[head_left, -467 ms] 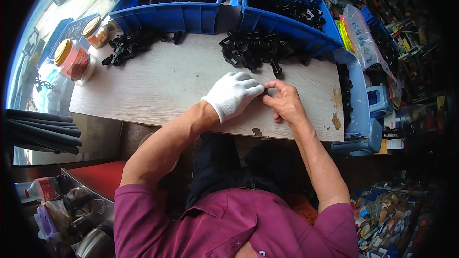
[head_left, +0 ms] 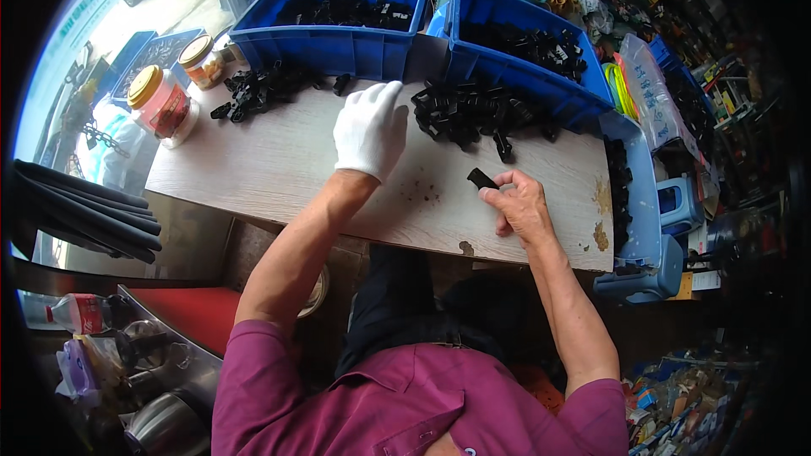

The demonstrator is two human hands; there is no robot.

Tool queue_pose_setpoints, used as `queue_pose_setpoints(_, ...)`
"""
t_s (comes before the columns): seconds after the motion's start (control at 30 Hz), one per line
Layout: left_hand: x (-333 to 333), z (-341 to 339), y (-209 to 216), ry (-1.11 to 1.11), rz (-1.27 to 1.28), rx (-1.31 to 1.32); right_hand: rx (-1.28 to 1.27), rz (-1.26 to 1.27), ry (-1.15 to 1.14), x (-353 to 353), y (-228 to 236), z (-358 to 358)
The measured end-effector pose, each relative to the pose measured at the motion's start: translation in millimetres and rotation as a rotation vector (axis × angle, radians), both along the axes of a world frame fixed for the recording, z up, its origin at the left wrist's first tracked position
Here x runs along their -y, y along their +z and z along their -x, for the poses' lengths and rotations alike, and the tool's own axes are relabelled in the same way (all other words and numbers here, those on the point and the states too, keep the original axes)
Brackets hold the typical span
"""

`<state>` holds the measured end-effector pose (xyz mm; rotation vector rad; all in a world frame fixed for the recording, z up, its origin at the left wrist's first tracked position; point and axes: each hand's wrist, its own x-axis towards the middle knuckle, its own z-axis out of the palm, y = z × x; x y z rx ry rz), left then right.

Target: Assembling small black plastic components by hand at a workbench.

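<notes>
- I have the gloved left hand [head_left: 370, 133] over the table [head_left: 279, 171], its fingers reaching forward; I cannot tell whether the palm hides anything.
- My bare right hand [head_left: 520, 207] pinches a black piece [head_left: 482, 179] between thumb and forefinger, the piece sticking out toward the left hand.
- The two hands are well apart, with a strip of pale tabletop and some dark specks [head_left: 422, 192] between them.
- Forward of the right hand, the larger black pile [head_left: 469, 114] limits my reach; its near side also comes close to the left fingertips.
- Left of the gloved hand I see the smaller black pile [head_left: 262, 91], then a capped jar [head_left: 160, 105] near the table's left edge.
- Ahead of both hands, two blue bins [head_left: 334, 49] wall off the far side.
- The front edge runs under both forearms; rightward, tabletop continues to a worn edge, with a light-blue bin [head_left: 647, 224] beyond.
</notes>
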<state>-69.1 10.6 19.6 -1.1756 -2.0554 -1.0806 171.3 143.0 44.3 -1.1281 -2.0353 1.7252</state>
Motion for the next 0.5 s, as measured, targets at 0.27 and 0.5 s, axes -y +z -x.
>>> queue_pose_setpoints(0.27, 8.2, 94.8, -32.3, 0.351, 0.388, -0.034, -0.108, 0.146, -0.301, -49.8, 1.9, -37.7)
queue_pose_setpoints(0.5, 19.0, 96.2, -24.6, 0.198, 0.405, 0.182, -0.387, -0.214, -1.082, -186.5, 25.3, -78.6)
